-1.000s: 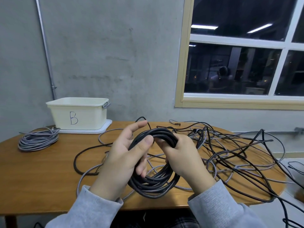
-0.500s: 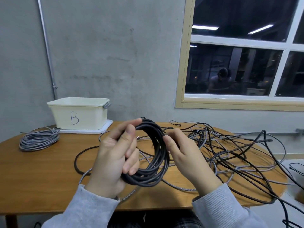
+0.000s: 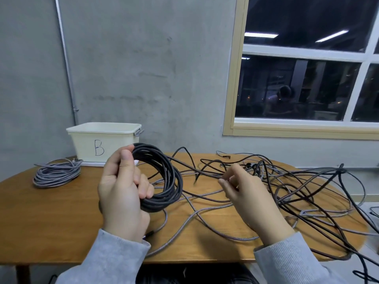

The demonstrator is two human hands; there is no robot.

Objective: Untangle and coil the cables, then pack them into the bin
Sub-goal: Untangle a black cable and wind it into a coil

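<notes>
Left hand (image 3: 121, 193) gripped my round black cable coil (image 3: 164, 177) above the wooden counter (image 3: 51, 218); right hand (image 3: 244, 193), fingers loosely curled, touched nothing. Cream plastic bin (image 3: 102, 142) sat behind.

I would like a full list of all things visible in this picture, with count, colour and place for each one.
black cable coil: one, black, held up in the left hand above the table
grey cable coil: one, grey, on the table's left end, beside the bin
loose cables: count unclear, black and grey, tangled over the table's right half
bin: one, cream, marked B, at the table's back left
table: one, brown wood
window: one, pale frame, upper right wall
left hand: grips the black cable coil
right hand: fingers curled near a loose cable, contact unclear
</notes>
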